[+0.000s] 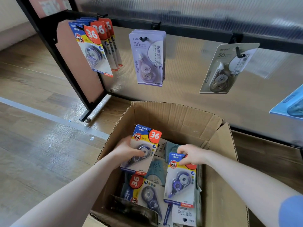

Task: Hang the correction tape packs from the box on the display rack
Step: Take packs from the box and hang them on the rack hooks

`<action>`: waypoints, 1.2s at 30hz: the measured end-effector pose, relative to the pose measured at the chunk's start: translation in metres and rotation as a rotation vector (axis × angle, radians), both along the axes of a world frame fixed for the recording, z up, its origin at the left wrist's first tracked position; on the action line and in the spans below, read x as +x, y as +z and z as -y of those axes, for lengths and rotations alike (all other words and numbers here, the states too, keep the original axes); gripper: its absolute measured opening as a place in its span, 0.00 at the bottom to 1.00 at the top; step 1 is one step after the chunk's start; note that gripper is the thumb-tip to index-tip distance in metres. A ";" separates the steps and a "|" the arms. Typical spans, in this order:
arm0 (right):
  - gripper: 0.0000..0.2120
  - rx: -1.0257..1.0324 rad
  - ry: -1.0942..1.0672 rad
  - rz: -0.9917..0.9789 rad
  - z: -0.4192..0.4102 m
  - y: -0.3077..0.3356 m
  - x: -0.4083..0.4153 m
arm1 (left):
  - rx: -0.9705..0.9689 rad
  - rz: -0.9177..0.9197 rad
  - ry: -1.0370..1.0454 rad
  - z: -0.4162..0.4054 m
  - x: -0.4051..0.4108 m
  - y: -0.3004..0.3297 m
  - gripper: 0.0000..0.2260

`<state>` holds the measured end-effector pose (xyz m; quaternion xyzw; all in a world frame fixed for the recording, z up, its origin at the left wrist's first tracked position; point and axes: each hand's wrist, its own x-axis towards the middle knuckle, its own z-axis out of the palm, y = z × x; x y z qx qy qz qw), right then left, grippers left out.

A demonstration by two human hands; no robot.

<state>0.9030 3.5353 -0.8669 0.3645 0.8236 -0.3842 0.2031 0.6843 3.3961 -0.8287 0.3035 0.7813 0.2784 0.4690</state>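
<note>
Over the box point(177, 118), each hand point(126, 151) grips a pack point(142, 149)

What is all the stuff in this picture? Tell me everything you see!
cardboard box: one, brown, open on the floor below the rack
blue packs on rack: several, blue, yellow and red, hanging on the left hook
purple packs: a few, pale purple, hanging on the middle hook
grey pack: one, grey, tilted on the right hook
light blue pack: one, partly cut off at the right edge
display rack: one, black frame with a clear ribbed panel
loose packs: many, blue and grey-green, piled in the box
raised pack: one, blue, held upright over the box
second pack: one, blue, pinched at its top
floor: wood
left hand: holds the raised pack
right hand: pinches the second pack
</note>
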 end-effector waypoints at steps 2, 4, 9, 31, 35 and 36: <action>0.12 -0.014 -0.007 0.054 0.000 0.002 0.001 | -0.006 0.007 -0.002 0.000 -0.001 -0.001 0.21; 0.11 -0.018 0.049 0.144 0.002 0.004 0.002 | -0.008 0.012 -0.007 0.000 -0.002 -0.002 0.22; 0.18 -0.080 0.109 0.250 0.008 0.012 0.005 | 0.003 0.007 -0.011 0.001 -0.001 -0.001 0.20; 0.09 -0.088 -0.965 -0.751 0.007 0.110 0.026 | 0.407 0.114 0.134 -0.020 0.005 0.053 0.21; 0.07 -0.044 -1.058 -0.911 0.007 0.146 0.051 | 0.507 0.154 0.113 -0.032 0.019 0.074 0.19; 0.06 -0.031 -1.070 -0.943 0.006 0.153 0.058 | 0.527 0.162 0.101 -0.034 0.023 0.080 0.18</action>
